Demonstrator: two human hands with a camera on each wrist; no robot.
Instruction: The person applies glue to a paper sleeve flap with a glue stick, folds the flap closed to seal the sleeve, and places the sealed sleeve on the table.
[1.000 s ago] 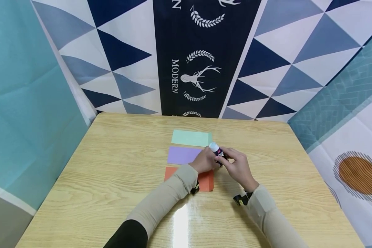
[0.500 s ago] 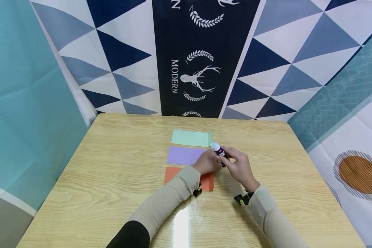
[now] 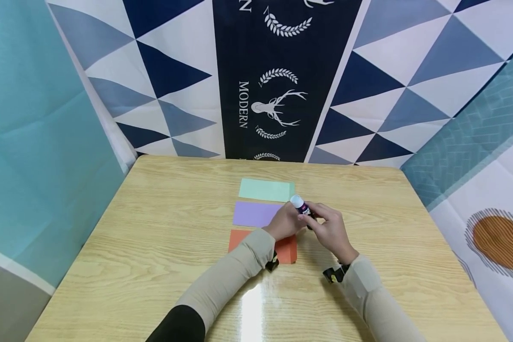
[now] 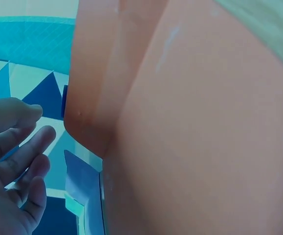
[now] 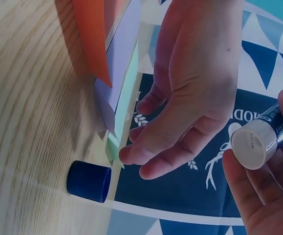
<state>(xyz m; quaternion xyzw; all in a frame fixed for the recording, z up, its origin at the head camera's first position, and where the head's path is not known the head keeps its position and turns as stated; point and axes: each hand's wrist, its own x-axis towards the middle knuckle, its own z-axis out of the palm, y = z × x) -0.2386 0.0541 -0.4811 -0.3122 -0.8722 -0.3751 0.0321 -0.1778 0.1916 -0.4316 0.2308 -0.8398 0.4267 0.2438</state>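
Note:
My right hand [image 3: 331, 232] grips a glue stick [image 5: 271, 129] by its dark body, with its white end tilted up in the head view. Beside it, my left hand [image 5: 195, 88] reaches over the orange paper [image 3: 287, 250], its fingers loosely bent and holding nothing. A dark blue cap [image 5: 89, 181] is on the table close to the left fingertips; the left hand hides it in the head view. Farther back lie a purple paper [image 3: 254, 213] and a mint green paper [image 3: 263, 190]. Each paper has a folded strip at its right end. The left wrist view shows the left hand [image 4: 16, 161] beside the orange paper's edge.
The papers form a column on the wooden table [image 3: 154, 237]. A patterned cloth [image 3: 265, 80] hangs behind the table's far edge, with more cloth at both sides. Black straps with small devices sit at both wrists.
The left hand and forearm have shifted slightly right. The glue stick has moved a little to the right in the right hand's grip. The papers lie as before.

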